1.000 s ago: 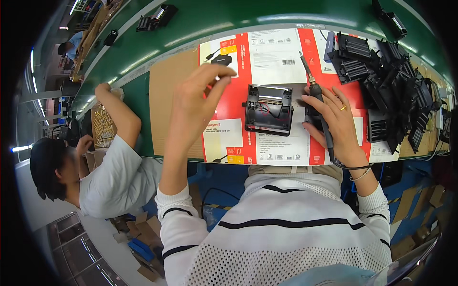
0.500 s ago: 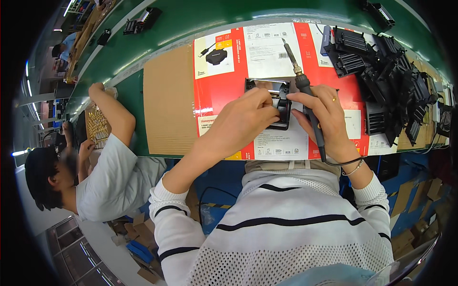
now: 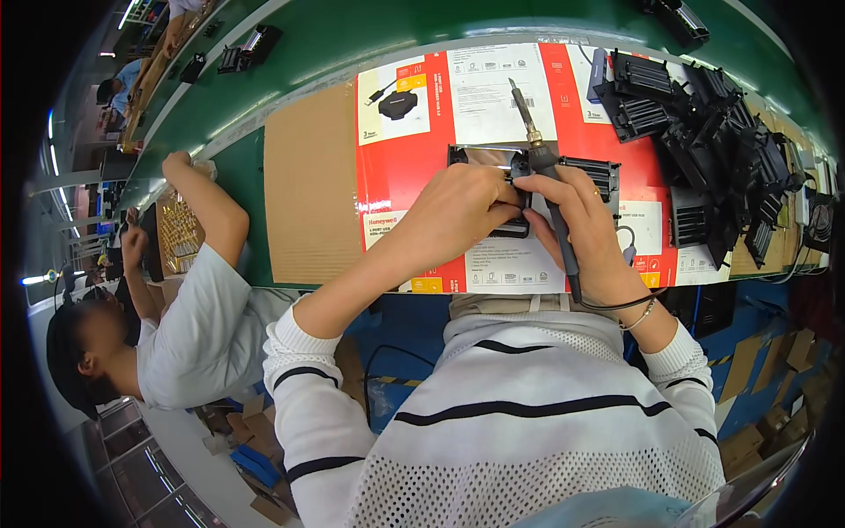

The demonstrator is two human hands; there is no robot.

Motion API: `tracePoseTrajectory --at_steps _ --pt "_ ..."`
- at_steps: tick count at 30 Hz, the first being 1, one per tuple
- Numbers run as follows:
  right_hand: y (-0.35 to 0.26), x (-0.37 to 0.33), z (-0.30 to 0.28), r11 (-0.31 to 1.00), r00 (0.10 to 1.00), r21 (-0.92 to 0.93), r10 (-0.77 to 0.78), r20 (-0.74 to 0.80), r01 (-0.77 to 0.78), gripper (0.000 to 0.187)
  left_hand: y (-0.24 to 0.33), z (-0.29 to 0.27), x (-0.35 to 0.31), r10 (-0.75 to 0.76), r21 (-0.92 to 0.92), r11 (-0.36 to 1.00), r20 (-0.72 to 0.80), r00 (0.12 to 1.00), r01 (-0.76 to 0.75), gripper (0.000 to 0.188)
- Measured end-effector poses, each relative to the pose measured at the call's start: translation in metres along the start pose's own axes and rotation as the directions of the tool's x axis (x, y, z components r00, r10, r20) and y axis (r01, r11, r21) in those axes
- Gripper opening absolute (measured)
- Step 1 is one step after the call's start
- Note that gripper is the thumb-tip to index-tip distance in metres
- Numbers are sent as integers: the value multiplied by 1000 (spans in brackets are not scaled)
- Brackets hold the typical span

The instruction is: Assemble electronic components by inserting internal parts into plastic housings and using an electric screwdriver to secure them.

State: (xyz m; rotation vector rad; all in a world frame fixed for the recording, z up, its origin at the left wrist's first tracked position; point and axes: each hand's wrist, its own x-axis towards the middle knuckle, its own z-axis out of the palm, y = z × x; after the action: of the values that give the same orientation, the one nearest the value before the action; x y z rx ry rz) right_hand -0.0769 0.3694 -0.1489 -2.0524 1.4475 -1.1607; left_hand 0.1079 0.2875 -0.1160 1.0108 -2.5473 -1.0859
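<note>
A black plastic housing [image 3: 514, 231] with a shiny inner face lies on the flattened carton. My left hand [image 3: 459, 211] is closed at it, the fingertips pinching inside; what exactly sits between them is hidden. My right hand [image 3: 588, 220] grips a soldering iron [image 3: 556, 202] by its dark handle, with the metal tip pointing up and away from the housing. The right thumb and index finger also reach to the housing's right side. Partly behind the right hand lies another black slotted part [image 3: 604, 172].
A heap of black slotted housings [image 3: 704, 145] covers the right of the red and white carton [image 3: 400, 167]. Beyond it, a green conveyor belt [image 3: 370, 40] carries a black unit [image 3: 249, 50]. At left, a co-worker [image 3: 198, 308] sits by a tray of gold-coloured pieces [image 3: 180, 236].
Both hands, the iron and the housing have shifted slightly left, uncovering the slotted part at right. Units on the belt have moved left. The co-worker's head and far hand have moved.
</note>
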Motion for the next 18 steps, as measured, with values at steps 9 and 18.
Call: tracePoseTrajectory --at_steps 9,18 --pt "1 0 -3 999 999 32 33 17 -34 42 5 -3 -9 88 -86 991 -183 979 -105 11" --pt "6 2 -23 999 995 -32 16 -102 -19 35 9 -16 -44 -313 -730 681 -207 927 66 14"
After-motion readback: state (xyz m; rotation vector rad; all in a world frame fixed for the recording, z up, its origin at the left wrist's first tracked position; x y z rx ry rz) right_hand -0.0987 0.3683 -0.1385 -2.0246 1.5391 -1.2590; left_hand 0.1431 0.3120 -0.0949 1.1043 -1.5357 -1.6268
